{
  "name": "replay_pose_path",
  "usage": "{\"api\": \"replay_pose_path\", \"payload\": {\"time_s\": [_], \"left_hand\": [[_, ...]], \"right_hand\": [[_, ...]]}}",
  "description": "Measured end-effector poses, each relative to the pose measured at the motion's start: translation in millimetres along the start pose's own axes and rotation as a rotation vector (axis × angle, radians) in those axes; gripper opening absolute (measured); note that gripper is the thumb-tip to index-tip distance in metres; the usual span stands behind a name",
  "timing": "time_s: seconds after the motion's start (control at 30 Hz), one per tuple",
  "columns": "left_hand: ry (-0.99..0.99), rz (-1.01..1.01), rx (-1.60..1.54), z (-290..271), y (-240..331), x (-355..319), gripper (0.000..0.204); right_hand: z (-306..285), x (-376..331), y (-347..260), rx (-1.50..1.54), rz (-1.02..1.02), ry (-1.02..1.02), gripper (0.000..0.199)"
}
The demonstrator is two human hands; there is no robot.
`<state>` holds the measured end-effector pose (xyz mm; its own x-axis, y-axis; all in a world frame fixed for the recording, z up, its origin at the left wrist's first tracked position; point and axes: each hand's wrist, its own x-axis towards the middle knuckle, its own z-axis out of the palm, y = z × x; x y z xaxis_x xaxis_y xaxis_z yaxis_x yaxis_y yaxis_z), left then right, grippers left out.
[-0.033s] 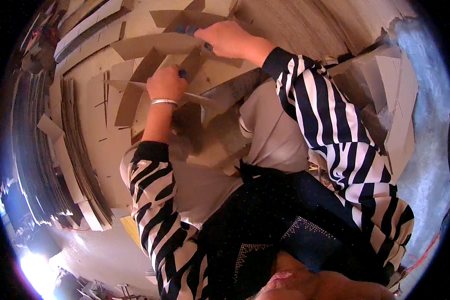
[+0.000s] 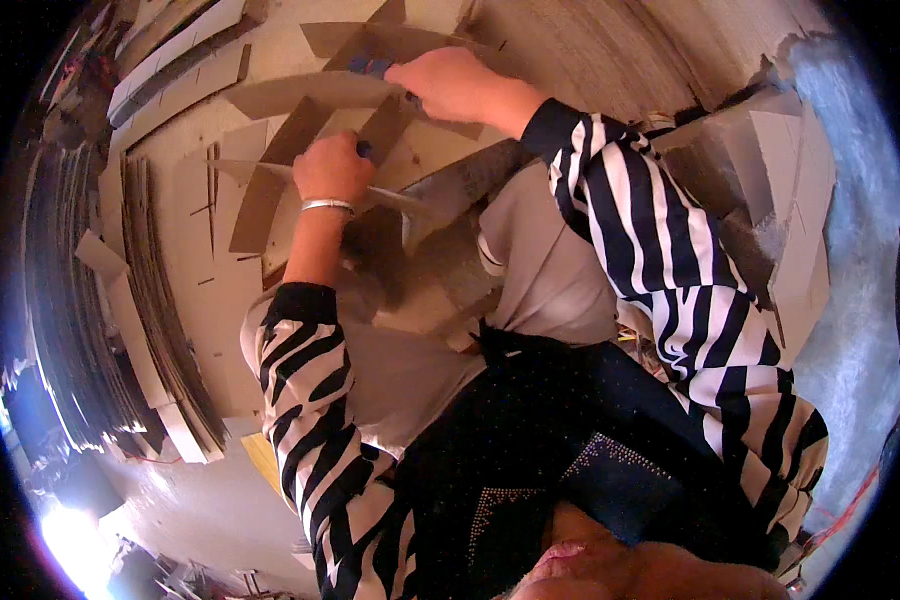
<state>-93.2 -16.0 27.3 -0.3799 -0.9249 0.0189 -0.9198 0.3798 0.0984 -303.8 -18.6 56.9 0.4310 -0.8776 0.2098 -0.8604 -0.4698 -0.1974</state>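
Observation:
Several slotted cardboard strips cross one another to form a partition grid [image 2: 288, 150], standing on edge in front of me. My left hand [image 2: 332, 170] is closed around a long pale cardboard strip [image 2: 245, 168] that runs across the near side of the grid. Farther off and to the right, my right hand [image 2: 455, 85] has its fingers bent at the grid's far long strip [image 2: 305, 93]. Its dark blue fingertips lie along that strip, which appears pinched between thumb and fingers. The undersides of both hands are hidden.
Stacks of flat cardboard strips [image 2: 155, 300] stand along the left, with a taller dark stack [image 2: 65, 290] beyond them. More loose strips [image 2: 185, 85] lie at the far left. Bent cardboard sheets [image 2: 800, 220] stand at the right, beside a pale blue surface [image 2: 865, 250].
My right hand and the far end of the grid have shifted very slightly. My left hand keeps its place on the pale strip.

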Motion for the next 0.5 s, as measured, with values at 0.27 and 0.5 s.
{"api": "replay_pose_path", "payload": {"time_s": [0.27, 0.5], "left_hand": [[0.018, 0.095, -0.028, 0, 7, -4, 0.017], [0.557, -0.074, 0.113, -17, -61, 10, 0.022]], "right_hand": [[27, -15, -5, 0.021, 0.107, -0.078, 0.04], [33, -19, -19, 0.049, 0.155, -0.115, 0.04]]}}
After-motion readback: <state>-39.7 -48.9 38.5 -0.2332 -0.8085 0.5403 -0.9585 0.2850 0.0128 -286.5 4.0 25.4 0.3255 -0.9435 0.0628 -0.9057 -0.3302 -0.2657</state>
